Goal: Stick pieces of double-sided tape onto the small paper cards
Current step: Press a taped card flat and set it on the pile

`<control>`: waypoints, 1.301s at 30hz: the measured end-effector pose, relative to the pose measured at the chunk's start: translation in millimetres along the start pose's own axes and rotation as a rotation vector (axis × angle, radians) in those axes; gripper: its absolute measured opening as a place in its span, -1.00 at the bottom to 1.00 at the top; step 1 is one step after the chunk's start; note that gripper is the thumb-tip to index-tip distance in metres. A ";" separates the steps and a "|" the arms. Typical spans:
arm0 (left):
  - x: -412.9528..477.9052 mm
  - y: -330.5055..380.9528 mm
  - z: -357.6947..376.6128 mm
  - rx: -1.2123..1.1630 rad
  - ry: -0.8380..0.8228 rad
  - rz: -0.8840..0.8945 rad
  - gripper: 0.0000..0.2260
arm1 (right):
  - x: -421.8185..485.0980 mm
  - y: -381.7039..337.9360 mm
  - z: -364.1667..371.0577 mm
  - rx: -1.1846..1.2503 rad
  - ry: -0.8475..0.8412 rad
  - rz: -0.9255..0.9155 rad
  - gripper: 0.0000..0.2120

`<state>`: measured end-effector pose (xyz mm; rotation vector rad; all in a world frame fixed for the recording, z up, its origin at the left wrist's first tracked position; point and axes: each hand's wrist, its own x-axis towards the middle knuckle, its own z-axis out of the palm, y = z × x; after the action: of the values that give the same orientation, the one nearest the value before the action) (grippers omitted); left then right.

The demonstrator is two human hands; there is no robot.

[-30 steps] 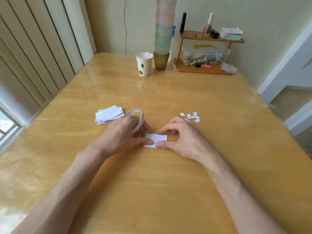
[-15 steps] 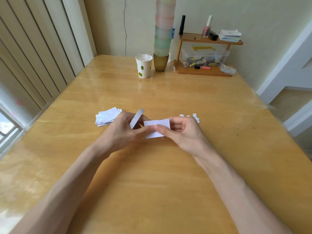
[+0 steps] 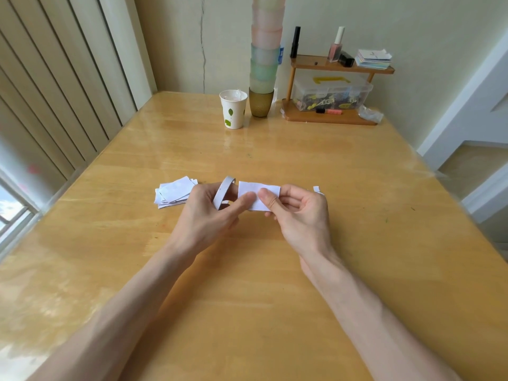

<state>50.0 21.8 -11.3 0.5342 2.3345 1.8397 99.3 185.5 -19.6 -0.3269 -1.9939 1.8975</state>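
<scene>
Card: your small white card (image 3: 258,194) is held above the table's middle, pinched at both ends.
Right hand: your right hand (image 3: 299,213) grips the card; its thumb covers part of the face.
Left hand: your left hand (image 3: 209,215) pinches the card, with the tape roll (image 3: 223,193) around its fingers.
Hidden: tape on the card cannot be made out; the paper scraps (image 3: 317,190) are mostly behind your right hand.
Stack: the spare cards (image 3: 174,192) lie left of your hands.
Room: the table (image 3: 275,149) is bare up to the paper cup (image 3: 233,109) at the far edge.

Small white paper card (image 3: 258,194) held up above the table, tape roll (image 3: 223,191) edge-on just left of it, card pile (image 3: 173,192) further left.
</scene>
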 end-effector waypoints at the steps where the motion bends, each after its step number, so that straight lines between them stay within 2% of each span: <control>1: -0.6 0.8 1.1 -0.018 0.000 -0.005 -0.74 | -0.1 -0.2 0.4 -0.003 0.008 -0.006 -0.69; 5: -1.0 3.7 2.2 -0.015 0.032 0.023 -0.77 | -3.0 -0.8 -0.2 0.016 -0.037 0.001 -0.76; 13: 0.1 3.6 4.1 -0.016 0.088 0.053 -0.81 | -2.5 -1.6 4.8 0.051 0.009 0.012 -0.86; 20: -0.2 1.7 2.4 -0.042 0.049 0.012 -0.84 | 2.0 -0.2 3.9 0.079 0.056 -0.013 -0.94; 25: -0.4 -1.9 3.0 -0.055 0.093 -0.002 -0.83 | 2.8 2.8 4.0 0.048 0.016 -0.077 -0.96; 30: -0.7 -3.3 5.7 -0.027 0.048 0.007 -0.82 | 7.2 10.2 3.5 -0.017 0.055 -0.108 -0.89; 39: -0.9 -2.9 4.4 -0.028 0.071 0.008 -0.77 | 3.4 9.4 5.5 0.045 0.011 -0.118 -0.92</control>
<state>51.6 24.9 -15.4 0.4839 2.3505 1.9220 93.2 182.6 -28.8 -0.2028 -1.9166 1.8597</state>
